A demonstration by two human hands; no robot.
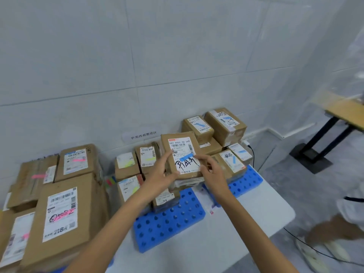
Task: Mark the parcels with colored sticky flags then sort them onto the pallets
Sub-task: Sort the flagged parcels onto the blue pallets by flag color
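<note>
I hold a small brown parcel (182,154) upright in front of me; its white label carries a blue sticky flag and black handwriting. My left hand (162,175) grips its lower left edge. My right hand (211,171) touches its right edge with fingers spread. Beneath it lie two blue pallets (169,221) (246,180). Parcels with blue flags (225,123) are stacked at the right, parcels with yellow-green flags (146,158) in the middle, and parcels with pink flags (75,160) at the left. A pad of colored sticky flags (110,181) stands beside the middle stack.
A white tiled wall with a printed sign (143,134) rises behind the stacks. A wooden table on a black stand (338,113) is at the right. Another person's foot in a light sandal (323,247) stands on the grey floor at lower right, near a black cable.
</note>
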